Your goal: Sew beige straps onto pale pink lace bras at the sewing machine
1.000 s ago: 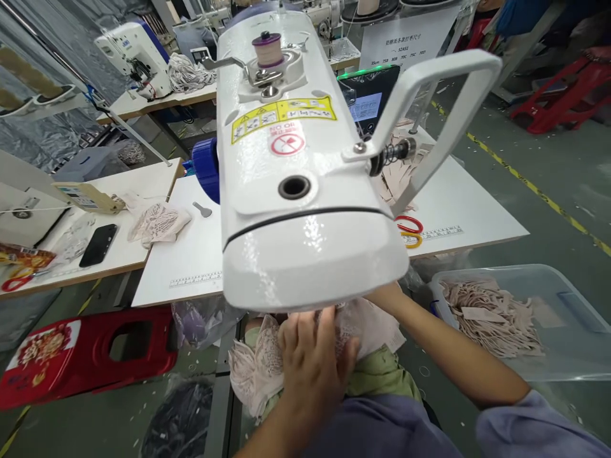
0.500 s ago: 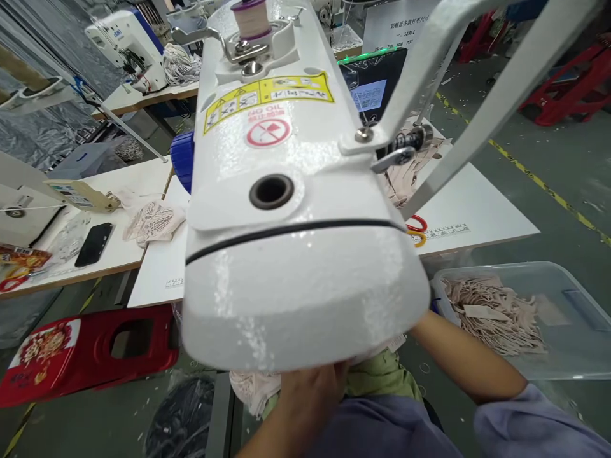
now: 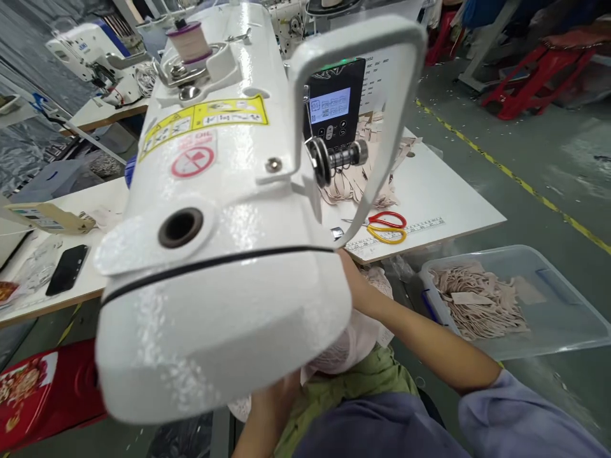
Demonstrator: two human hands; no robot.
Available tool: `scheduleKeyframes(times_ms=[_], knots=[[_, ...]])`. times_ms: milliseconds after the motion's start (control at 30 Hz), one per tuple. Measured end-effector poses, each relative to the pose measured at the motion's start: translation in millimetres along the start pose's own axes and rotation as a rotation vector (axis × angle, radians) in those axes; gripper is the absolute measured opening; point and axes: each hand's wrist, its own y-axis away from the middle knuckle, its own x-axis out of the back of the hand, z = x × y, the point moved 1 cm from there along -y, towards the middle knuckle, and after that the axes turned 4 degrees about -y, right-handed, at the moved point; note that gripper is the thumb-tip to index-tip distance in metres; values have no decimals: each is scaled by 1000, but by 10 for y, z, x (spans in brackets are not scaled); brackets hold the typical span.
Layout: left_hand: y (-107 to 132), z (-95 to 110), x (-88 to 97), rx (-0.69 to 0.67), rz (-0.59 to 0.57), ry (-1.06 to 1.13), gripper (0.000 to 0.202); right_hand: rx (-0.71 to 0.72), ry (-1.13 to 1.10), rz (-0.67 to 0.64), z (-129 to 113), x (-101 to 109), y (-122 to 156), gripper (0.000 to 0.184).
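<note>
A white sewing machine (image 3: 224, 331) fills the middle of the view and covers much of both hands. My left hand (image 3: 279, 394) is under the front of the machine head, its fingers out of sight. Beside it, pale pink lace fabric (image 3: 334, 359) lies over my lap, with a small white tag (image 3: 384, 336) on it. My right hand (image 3: 349, 277) reaches in at the machine's right side, near the table's front edge; its fingers are hidden too. More pink fabric (image 3: 379, 280) hangs just beyond the right wrist. What either hand holds cannot be seen.
Red-and-yellow-handled scissors (image 3: 387, 227) lie by a printed ruler on the white table (image 3: 453, 197). Pink fabric strips (image 3: 351, 181) are heaped near a control screen (image 3: 334, 105). A clear bin (image 3: 563, 318) holds more strips. A phone (image 3: 67, 270) and red stool (image 3: 52, 394) are left.
The view has swung right, so the machine sits further left and the scissors and screen show fully. My right hand has moved forward to the table edge; more lace shows on the lap.
</note>
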Motion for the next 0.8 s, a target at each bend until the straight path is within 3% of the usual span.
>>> scheduleKeyframes(times_ms=[133,233,467,800], knots=[[-38,-97,-107,152,-191,247,54,-30,-141,104,51,-1,110,4],[-37,-126,-176,212,-246,295,56,-6,-168,134,87,6,175,8],[-36,-62,-174,255,-209,159,51,25,-196,159,95,71,245,6],[-185,208,-71,173,-193,7,51,-38,-214,120,150,90,315,6]])
